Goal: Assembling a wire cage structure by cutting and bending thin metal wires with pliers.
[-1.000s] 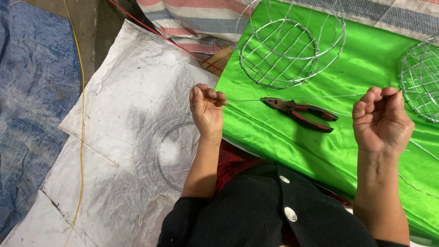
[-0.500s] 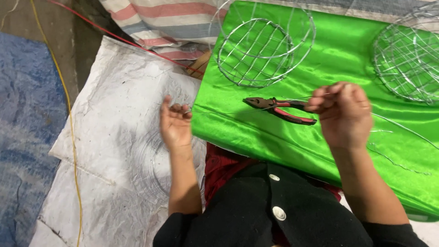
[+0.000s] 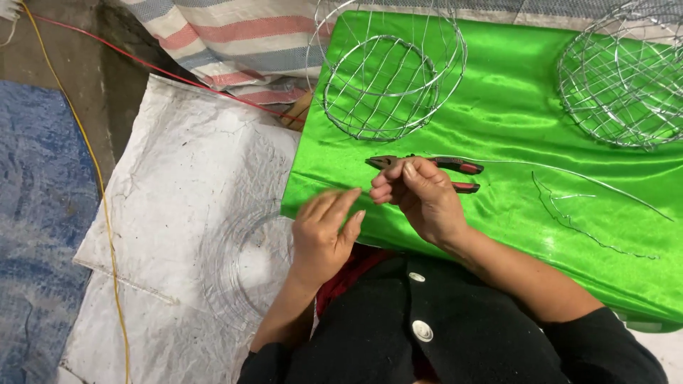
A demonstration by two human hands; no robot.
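Her right hand (image 3: 421, 197) rests on the red-handled pliers (image 3: 427, 167) on the green-draped counter (image 3: 512, 107), fingers curled loosely over them (not clearly gripping). The left hand (image 3: 324, 235) hovers just beside, fingers open, near a wire basket (image 3: 388, 78).

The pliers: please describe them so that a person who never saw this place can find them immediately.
On the bright green cloth, just below the left wire basket, lie the pliers, partly covered by the right hand. Their red-and-black handles make them the only coloured tool among silver wire.
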